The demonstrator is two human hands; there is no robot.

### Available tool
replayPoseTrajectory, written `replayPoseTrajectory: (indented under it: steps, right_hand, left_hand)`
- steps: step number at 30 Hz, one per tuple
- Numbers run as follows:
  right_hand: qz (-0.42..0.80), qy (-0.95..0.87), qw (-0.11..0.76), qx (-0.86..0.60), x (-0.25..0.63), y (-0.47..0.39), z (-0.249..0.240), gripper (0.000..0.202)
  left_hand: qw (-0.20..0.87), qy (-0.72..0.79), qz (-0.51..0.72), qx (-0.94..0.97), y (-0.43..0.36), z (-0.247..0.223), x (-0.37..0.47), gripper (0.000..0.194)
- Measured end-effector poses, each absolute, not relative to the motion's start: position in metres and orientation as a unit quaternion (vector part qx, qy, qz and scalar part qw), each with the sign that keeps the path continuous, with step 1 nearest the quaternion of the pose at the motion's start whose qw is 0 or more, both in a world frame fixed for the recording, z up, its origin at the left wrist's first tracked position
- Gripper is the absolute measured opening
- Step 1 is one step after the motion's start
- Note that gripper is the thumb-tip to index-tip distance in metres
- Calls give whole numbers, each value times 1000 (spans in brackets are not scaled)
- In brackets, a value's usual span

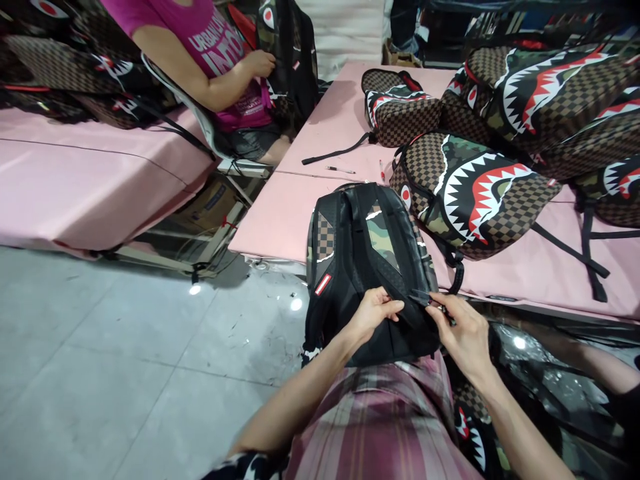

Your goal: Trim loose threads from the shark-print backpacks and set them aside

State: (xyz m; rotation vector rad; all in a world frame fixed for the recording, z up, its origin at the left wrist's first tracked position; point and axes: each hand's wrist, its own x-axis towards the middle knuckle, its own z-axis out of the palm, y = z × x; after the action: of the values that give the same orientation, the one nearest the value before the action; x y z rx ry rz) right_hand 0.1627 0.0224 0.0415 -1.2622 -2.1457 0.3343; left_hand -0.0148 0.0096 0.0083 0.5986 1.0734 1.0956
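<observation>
A black backpack (pixel 353 267) with checkered and camouflage patches lies on my lap, its back panel and shoulder straps facing up, and its top leaning on the table edge. My left hand (pixel 375 312) is closed, thumb against fingers, at the lower part of the right-hand shoulder strap (pixel 383 263). Small dark thread snips (pixel 421 297) are held in my right hand (pixel 461 327), with the blades pointing left over the bag's right side. The blade tips are close to the strap's edge; any thread there is too fine to see.
Shark-mouth backpacks (pixel 493 193) are piled along the right of the pink table (pixel 280 207). A pen (pixel 340 170) and a red-and-white pen (pixel 382 171) lie near the middle. Across the table a seated person (pixel 210 60) handles another backpack (pixel 295 60). Another person's arm (pixel 575 353) reaches in at right.
</observation>
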Motion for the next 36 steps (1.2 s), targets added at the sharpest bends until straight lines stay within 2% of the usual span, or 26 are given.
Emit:
replayPoseTrajectory:
  steps: [6,21,25,30,32,34,36]
  right_hand:
    - [129,-764,342,-532,154,5,27,20]
    - [83,-761,353,-538,149,3,20,20]
    - [172,-709,370,-576,146,3,15,23]
    - [419,-521,455,-588,148,11,8,29]
    - [470,-463,484,-575,149,16,8,31]
    - [483,-463,469,-576,148,23,11,34]
    - [486,-501,418,-581,143,31,15,33]
  left_hand:
    - [684,475,500,237,9,9,-9,31]
    - [686,471,510,216,7,7,-2,33]
    - [693,461,512,213,7,4,0,32]
    - [697,454,513,210,6,5,-2,30]
    - [697,456,509,214,6,6,-3,29]
    - [694,459,508,222,7,6,-2,28]
    - [680,469,510,238,8,6,-1,28]
